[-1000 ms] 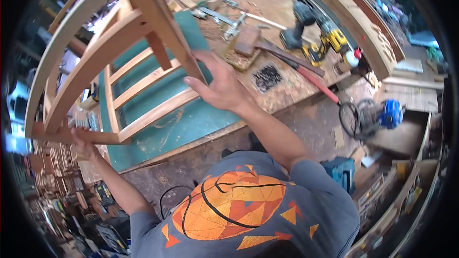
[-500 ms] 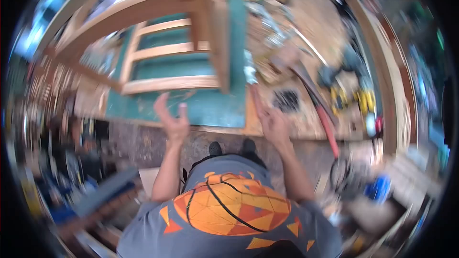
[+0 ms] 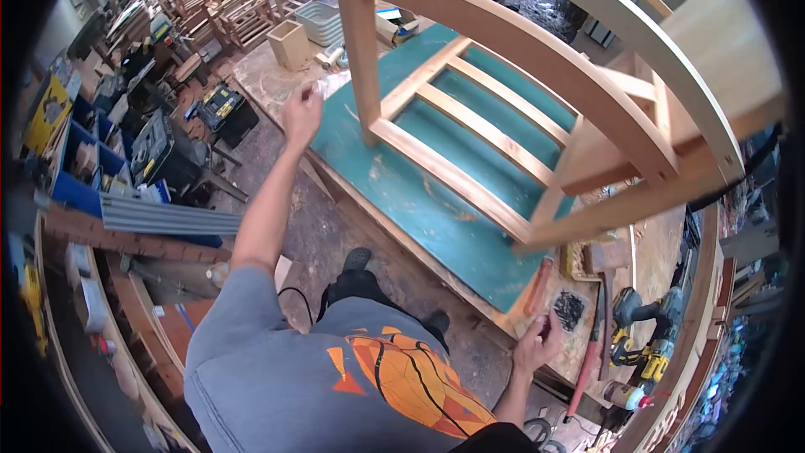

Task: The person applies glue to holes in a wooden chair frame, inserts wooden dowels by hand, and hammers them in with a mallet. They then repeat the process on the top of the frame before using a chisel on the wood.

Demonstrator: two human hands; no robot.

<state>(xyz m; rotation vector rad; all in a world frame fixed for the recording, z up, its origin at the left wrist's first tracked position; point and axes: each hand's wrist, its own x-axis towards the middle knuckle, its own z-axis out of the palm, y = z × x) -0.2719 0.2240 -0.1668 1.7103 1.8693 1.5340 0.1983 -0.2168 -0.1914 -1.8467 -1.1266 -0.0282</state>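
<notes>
Left hand [image 3: 300,113] is hovering with fingers loosely spread, holding nothing; beyond it, a wooden box [image 3: 291,44] is standing, contents not visible. Right hand [image 3: 537,344] is resting open-fingered at the bench edge [image 3: 470,306], gripping nothing.

One wooden chair frame [image 3: 537,92] is lying on one green board [image 3: 436,210]. Two hands are showing: one left hand [image 3: 300,113] and one right hand [image 3: 537,344]. Two yellow cordless drills [image 3: 646,335] are lying near the bench's right end. One red-handled tool [image 3: 584,369] is lying beside them, and one white bottle with a red cap [image 3: 625,396] is lying just below. One small wooden box [image 3: 292,44] is standing at the bench's far end. One black and yellow tool case [image 3: 220,105] is sitting on the floor.
</notes>
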